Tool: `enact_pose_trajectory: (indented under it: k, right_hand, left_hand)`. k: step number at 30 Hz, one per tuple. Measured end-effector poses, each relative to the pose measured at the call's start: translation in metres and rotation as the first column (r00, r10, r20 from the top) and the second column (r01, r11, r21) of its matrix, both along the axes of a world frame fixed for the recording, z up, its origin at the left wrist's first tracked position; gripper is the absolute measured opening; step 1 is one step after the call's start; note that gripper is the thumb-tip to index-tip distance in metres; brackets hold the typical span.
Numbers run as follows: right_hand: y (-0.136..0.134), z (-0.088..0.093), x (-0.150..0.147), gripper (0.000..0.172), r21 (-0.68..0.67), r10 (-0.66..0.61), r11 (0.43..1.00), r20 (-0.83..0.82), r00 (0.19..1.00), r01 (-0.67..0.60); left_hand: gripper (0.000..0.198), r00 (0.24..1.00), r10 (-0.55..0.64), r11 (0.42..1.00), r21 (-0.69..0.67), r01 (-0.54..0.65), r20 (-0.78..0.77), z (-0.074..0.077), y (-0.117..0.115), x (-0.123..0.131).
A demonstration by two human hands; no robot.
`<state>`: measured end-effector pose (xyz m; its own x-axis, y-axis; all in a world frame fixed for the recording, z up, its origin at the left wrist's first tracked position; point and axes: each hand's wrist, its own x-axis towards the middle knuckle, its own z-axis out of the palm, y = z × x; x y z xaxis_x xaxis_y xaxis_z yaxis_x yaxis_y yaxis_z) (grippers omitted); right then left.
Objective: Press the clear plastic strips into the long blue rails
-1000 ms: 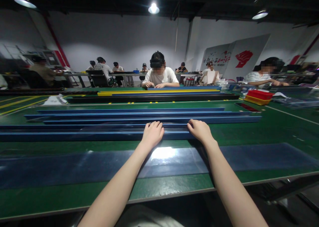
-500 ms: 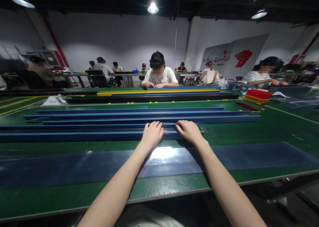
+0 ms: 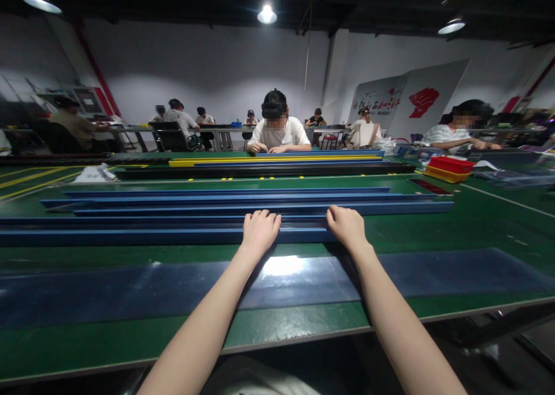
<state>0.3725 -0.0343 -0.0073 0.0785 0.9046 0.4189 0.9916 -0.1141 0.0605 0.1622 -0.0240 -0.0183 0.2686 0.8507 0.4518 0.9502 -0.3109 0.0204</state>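
A long blue rail [image 3: 130,236] lies crosswise on the green table [image 3: 477,233], nearest of several blue rails [image 3: 225,201]. My left hand [image 3: 260,231] curls over the top of that nearest rail near its right end, fingers closed on it. My right hand [image 3: 347,226] grips the same rail at its right end, fingers folded over the far edge. In front of the rail lies a dark blue glossy strip [image 3: 130,291] along the table.
Yellow and black rails [image 3: 277,162] lie farther back, where a person sits facing me. A red tray on a yellow one [image 3: 451,168] stands at the right, with another seated person behind. White paper [image 3: 93,174] lies at the left. More people sit at distant tables.
My right hand slid left along the rail, then back right to its end. My left hand shifted slightly left. The rail's right end looks drawn back to the left.
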Motion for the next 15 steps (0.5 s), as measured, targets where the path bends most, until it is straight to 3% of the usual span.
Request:
enact_pose_trajectory:
  k: [7,11,15]
  right_hand:
    - [0.000,-0.002,-0.011,0.032,-0.023,0.136,0.991,0.019,0.991,-0.135]
    - [-0.003,-0.003,-0.021,0.026,-0.034,0.268,0.963,0.012,0.963,-0.268]
    - [-0.003,-0.006,-0.029,0.024,-0.045,0.432,0.900,-0.014,0.902,-0.433]
  left_hand:
    - [0.041,0.997,0.072,0.997,0.037,-0.072,-0.008,-0.005,0.002,-0.001]
    - [0.037,0.997,-0.076,0.997,0.032,0.076,-0.004,-0.007,0.001,0.003]
    - [0.035,0.964,-0.267,0.964,0.005,0.267,-0.019,-0.009,-0.001,0.009]
